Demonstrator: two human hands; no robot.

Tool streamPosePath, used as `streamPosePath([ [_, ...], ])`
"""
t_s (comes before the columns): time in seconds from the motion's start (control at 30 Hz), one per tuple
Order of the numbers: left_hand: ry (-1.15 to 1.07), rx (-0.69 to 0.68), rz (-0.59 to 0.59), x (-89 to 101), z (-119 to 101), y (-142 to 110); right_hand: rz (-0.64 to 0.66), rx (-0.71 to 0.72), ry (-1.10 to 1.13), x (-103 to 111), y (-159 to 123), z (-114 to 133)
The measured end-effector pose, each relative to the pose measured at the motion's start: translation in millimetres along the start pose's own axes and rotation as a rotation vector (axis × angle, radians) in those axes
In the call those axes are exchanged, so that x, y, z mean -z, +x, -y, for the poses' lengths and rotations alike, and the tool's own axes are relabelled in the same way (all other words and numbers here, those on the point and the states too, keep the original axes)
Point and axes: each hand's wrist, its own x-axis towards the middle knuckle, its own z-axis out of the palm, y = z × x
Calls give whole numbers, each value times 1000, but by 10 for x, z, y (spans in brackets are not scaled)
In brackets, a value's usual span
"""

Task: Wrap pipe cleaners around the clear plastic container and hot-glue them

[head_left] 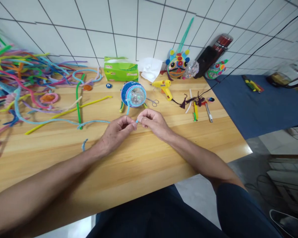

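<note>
Between my left hand and my right hand is the end of a light blue pipe cleaner. Both hands pinch it with thumb and fingers, and only a short blue bit shows between the fingertips. Its long tail runs left from my left hand across the table. Just beyond my hands sits a round craft piece wrapped in blue and purple pipe cleaner, with a clear glittery centre and a light blue strand hanging at its front. Small scissors lie right of it.
A heap of coloured pipe cleaners covers the table's left. Along the back stand a green tissue pack, a yellow glue gun and a colourful face ornament. A pen and dark tassels lie at right, near the glue gun's cord.
</note>
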Motion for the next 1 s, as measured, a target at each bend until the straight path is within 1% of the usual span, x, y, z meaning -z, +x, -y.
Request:
streamPosePath([
  [0.1,-29,32,18,15,-12,-3,-19,66,-104,-1,-40,20],
  [0.2,-83,72,35,13,-28,1,-62,173,-220,-17,-98,48],
  [0.27,-116,99,41,3,-41,3,-92,245,-265,-30,-121,58],
  [0.3,-130,109,38,-2,-46,3,-97,253,-267,-36,-123,57],
  [0.37,-158,127,24,-12,-47,3,-84,198,-204,-49,-108,44],
  [0.5,-165,121,-15,-16,-16,6,-10,-16,26,-76,-62,0],
  [0.57,-146,97,-20,-15,2,12,6,-56,66,-90,-56,-18],
  [0.8,-53,-51,20,-8,9,15,-25,-16,70,-98,-71,-39],
  [0.87,-37,-67,28,-1,2,9,-45,2,45,-93,-82,-32],
  [1.0,-58,-54,50,6,-5,0,-99,105,-63,-109,-131,-10],
])
